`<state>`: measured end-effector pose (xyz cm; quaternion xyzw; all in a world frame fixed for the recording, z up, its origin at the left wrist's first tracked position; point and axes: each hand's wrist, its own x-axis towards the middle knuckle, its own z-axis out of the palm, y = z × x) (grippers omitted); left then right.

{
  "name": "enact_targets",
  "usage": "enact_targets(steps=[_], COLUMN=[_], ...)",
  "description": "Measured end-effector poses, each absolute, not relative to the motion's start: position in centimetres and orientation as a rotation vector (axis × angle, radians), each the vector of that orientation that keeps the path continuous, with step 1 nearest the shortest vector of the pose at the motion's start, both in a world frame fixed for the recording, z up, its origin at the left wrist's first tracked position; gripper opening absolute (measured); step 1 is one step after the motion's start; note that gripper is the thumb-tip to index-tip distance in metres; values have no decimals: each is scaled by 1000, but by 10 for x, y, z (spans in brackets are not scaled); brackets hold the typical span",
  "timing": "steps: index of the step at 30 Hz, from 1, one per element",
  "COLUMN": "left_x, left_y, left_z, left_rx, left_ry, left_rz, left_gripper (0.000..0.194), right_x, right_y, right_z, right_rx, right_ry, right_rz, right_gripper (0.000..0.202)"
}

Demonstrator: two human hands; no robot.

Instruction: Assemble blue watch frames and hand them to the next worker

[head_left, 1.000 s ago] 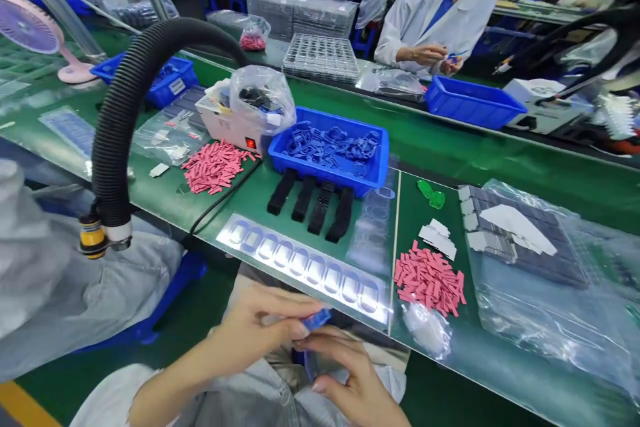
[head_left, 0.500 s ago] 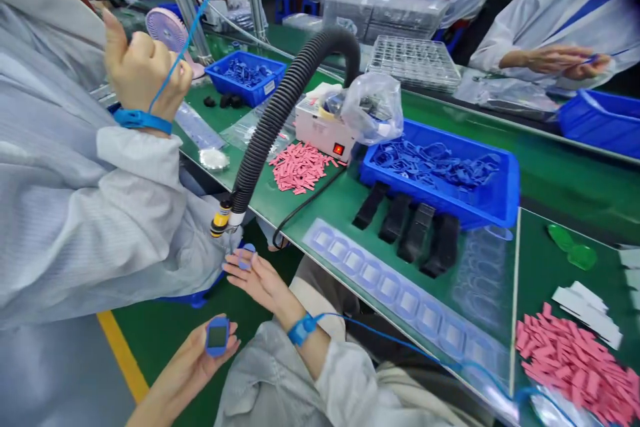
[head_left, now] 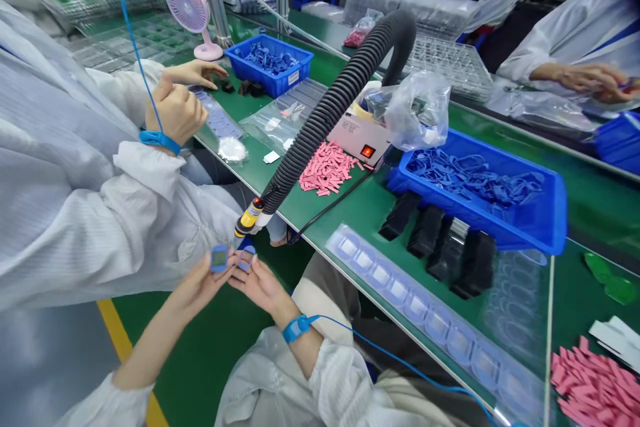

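Observation:
My left hand (head_left: 203, 287) holds up a small blue square-cornered device with a grey screen (head_left: 219, 258), gripped at its edge by thumb and fingers. Close beside it, my right hand (head_left: 260, 285) has a small translucent blue rounded piece (head_left: 247, 257) between thumb and fingers; its details are too small to make out. The fingertips of both hands meet or nearly meet. Just above them is the yellow-and-black nozzle (head_left: 249, 217) of a black corrugated hose (head_left: 325, 113). A blue wrist strap (head_left: 297, 327) with a cord is on my right wrist.
On the green table lie a clear strip of blue frames (head_left: 400, 293), black blocks (head_left: 430, 230), pink pieces (head_left: 327, 170) and a blue bin (head_left: 555, 213) of blue parts. A co-worker's strapped hand (head_left: 175, 110) is at the left, near a pink fan (head_left: 190, 7).
My left hand has risen and moved right with the device, up beside my right hand and under the nozzle. The view has shifted left. The co-worker's hand at the left has lowered.

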<state>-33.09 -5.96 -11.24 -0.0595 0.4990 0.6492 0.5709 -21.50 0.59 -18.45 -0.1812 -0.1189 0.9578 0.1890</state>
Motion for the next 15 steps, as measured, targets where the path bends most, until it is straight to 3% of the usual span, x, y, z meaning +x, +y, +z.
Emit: enact_targets(steps=[5,11,13,15], left_x=[-311,-324,-335,-345], left_y=[-33,-95,-114,-125], left_z=[-119,-99,-93,-87], left_rx=[-83,-63,-75,-128], left_ry=[1133,1170,1206,1256], left_rz=[1433,1382,1401,1439], left_gripper=[16,22,8,19], right_x=[-206,-225,-231,-236], right_y=[17,28,26,23], right_z=[-188,-151,-143,-140], right_rx=[-556,-414,-358,-331], right_ry=[-298,-312,-326,-324], right_rz=[2584,2637,2693,2730], right_gripper=[33,34,33,32])
